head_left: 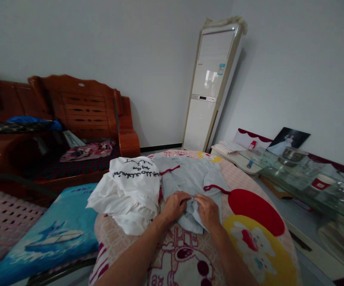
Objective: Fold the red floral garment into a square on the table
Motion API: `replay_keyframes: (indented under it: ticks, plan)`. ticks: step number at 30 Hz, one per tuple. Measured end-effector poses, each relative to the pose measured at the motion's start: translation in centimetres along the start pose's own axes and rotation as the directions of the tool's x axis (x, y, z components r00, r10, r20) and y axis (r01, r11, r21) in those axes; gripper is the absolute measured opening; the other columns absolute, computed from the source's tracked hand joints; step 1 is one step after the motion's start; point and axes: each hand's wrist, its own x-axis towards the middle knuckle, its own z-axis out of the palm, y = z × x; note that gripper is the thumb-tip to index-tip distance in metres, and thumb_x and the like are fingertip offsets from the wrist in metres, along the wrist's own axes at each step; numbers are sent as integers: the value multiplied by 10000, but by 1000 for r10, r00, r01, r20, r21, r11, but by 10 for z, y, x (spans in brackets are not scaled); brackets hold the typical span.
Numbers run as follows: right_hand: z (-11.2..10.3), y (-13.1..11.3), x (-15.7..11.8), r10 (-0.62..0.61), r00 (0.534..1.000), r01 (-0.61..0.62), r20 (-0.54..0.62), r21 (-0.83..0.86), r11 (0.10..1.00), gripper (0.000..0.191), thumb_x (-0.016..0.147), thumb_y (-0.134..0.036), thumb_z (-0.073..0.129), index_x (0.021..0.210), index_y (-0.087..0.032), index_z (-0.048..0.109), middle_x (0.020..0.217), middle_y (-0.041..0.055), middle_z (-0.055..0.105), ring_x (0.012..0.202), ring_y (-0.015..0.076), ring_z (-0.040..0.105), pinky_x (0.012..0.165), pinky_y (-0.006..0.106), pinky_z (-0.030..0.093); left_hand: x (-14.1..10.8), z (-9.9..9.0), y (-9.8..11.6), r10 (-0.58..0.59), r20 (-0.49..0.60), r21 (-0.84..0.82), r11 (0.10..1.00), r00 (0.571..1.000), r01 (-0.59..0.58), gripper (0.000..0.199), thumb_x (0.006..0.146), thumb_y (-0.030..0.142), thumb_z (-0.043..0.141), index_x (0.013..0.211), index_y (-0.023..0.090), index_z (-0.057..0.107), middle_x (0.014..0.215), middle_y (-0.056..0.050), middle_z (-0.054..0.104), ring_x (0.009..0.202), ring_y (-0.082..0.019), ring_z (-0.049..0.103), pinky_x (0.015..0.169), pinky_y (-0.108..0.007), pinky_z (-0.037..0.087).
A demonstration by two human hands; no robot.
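A light grey shirt [186, 174] with red trim at its sleeve edges lies spread on the round table [124, 242], which has a patterned cloth. My left hand [176, 204] and my right hand [206, 209] are close together at the shirt's near part. Both have their fingers pinched on its fabric, which is bunched between them. A crumpled white garment [130, 190] with black lettering lies on the left of the table, against the grey shirt's left side. My left forearm passes just beside it.
A blue cushion [61, 234] on a chair stands left of the table. Behind it is a wooden sofa [85, 107] with cloths on it. A tall air conditioner [209, 83] stands in the corner. On the right, a glass-topped stand [297, 178] holds a bowl and a paper cup [321, 181].
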Motion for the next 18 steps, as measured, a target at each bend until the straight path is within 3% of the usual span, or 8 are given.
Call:
replay_keyframes:
  ticks: [4, 10, 14, 18]
  plan:
    - [-2, -5, -3, 41, 998, -41, 53, 4, 999, 377, 777, -61, 381, 926, -208, 695, 887, 64, 699, 880, 196, 643, 822, 295, 481, -3, 3, 6, 33, 107, -48, 998, 994, -28, 381, 858, 151, 475, 1177, 216, 672, 1160, -55, 698, 1081, -181, 617, 981, -321, 466]
    - [-11, 7, -6, 57, 996, -49, -72, 98, 994, 311, 805, -108, 380, 853, -192, 676, 796, 57, 657, 786, 180, 630, 747, 262, 474, 0, 2, 4, 31, 40, -43, 999, 999, -29, 294, 929, 288, 459, 1035, 184, 713, 949, -68, 696, 923, -175, 618, 850, -281, 457]
    - [-15, 20, -9, 122, 977, -110, -172, 79, 991, 265, 795, -131, 408, 765, -195, 663, 760, 62, 660, 760, 189, 628, 726, 270, 470, 1, 0, 2, -82, -54, 6, 997, 995, 83, 373, 938, 373, 439, 727, 168, 668, 751, -41, 633, 746, -156, 573, 726, -263, 420]
    - [-12, 27, -15, 165, 981, -170, -107, -42, 985, 264, 771, -121, 427, 719, -211, 670, 733, 52, 674, 719, 184, 624, 704, 263, 450, 2, 2, -4, -224, -102, 53, 972, 969, 230, 436, 930, 412, 430, 605, 168, 588, 647, -17, 570, 642, -139, 515, 655, -259, 373]
